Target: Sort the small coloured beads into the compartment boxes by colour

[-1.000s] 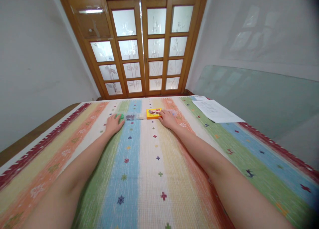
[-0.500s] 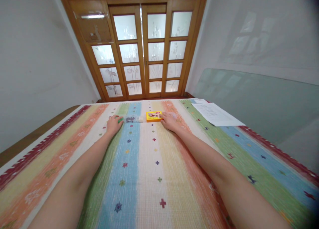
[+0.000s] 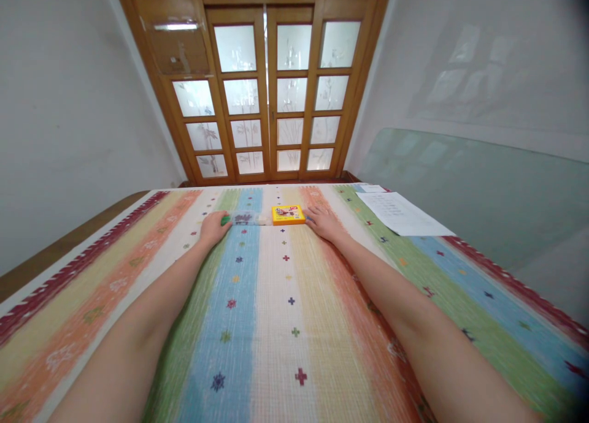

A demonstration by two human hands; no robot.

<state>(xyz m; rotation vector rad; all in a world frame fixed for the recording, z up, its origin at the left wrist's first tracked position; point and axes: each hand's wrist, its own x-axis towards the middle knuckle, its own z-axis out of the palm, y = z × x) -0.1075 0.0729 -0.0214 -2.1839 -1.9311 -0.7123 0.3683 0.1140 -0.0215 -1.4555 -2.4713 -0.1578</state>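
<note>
My left hand point(image 3: 215, 228) is closed around the green end of a clear packet point(image 3: 243, 218), which lies flat on the cloth with dark pieces showing inside. Just right of the packet's pale end sits a flat yellow box point(image 3: 288, 214) with a printed picture on top. My right hand point(image 3: 324, 223) rests on the cloth beside the box's right end, fingers bent over a small bluish thing at the thumb that is mostly covered. What that thing is, I cannot make out.
A striped, patterned tablecloth point(image 3: 276, 349) covers the table. White paper sheets point(image 3: 405, 214) lie at the far right. Beyond the table stand wooden doors with glass panes point(image 3: 292, 95), and a pale green glass panel point(image 3: 460, 165) leans along the right wall.
My right hand has let go of the yellow box and moved right, onto the thing beside it. My left hand stays on the packet. The view has shifted slightly.
</note>
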